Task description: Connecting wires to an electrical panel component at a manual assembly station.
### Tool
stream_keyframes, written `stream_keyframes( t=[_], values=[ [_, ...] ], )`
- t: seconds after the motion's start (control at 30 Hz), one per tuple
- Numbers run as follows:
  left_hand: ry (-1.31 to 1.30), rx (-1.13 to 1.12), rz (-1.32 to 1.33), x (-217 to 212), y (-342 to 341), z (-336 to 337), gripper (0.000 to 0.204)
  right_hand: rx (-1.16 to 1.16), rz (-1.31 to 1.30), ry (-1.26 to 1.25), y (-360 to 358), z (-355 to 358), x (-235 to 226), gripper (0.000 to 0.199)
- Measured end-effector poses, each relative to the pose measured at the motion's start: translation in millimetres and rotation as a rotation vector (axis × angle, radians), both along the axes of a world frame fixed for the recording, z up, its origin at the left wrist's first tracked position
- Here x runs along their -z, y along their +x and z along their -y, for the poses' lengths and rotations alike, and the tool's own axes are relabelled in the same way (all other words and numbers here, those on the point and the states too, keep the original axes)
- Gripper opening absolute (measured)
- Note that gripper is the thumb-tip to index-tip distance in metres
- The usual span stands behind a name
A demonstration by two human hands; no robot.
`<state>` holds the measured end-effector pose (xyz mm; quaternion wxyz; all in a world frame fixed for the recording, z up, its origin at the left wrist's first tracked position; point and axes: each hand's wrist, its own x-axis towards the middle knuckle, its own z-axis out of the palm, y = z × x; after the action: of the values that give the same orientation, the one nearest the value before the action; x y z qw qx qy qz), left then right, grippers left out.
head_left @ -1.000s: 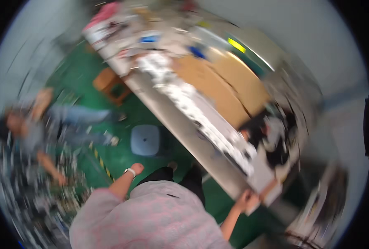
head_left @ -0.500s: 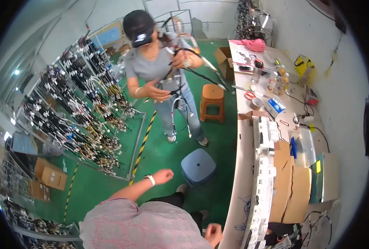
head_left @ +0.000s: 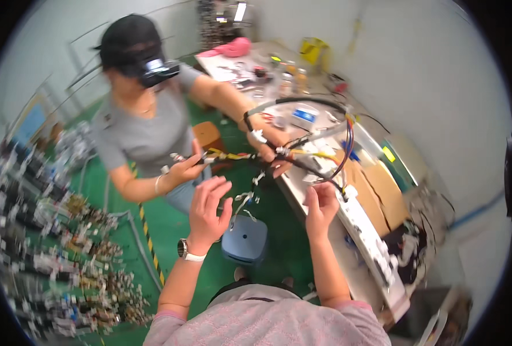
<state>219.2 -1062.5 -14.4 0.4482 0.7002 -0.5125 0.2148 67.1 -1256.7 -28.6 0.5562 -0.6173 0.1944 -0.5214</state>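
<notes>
Harness held aloft in hands of co-worker, crossing left edge of tabletop. Left hand: left of tabletop, fingers parted, nothing held. Right hand: at tabletop's left edge, fingers loosely bent near harness; can't tell if gripping. Progress, as judged: harness off tabletop, no sure hold by own hands; remainder unreadable. Room: floor left of tabletop, partly taken by stool; tighter over tabletop, white strip along it.
</notes>
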Motion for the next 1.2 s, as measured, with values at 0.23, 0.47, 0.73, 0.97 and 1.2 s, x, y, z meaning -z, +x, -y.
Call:
stream_keyframes(
  t=[0.23,0.47,0.73,0.97,1.2],
  values=[
    [0.255,0.246,0.089,3,31,73,0.014,-0.156,0.131,0.296,-68,-15,0,0.05],
    [0.376,0.566,-0.205,-8,1,59,0.019,-0.314,0.165,0.421,-153,-34,-22,0.057],
    [0.316,0.471,-0.21,-13,-20,73,0.022,-0.236,-0.087,0.245,-123,-16,-13,0.034],
    [0.315,0.294,-0.098,-16,-35,111,0.023,-0.518,-0.473,0.206,-94,35,0,0.015],
    [0.235,-0.002,0.181,24,-20,197,0.034,-0.618,-0.281,0.389,-115,123,41,0.014]
  ],
)
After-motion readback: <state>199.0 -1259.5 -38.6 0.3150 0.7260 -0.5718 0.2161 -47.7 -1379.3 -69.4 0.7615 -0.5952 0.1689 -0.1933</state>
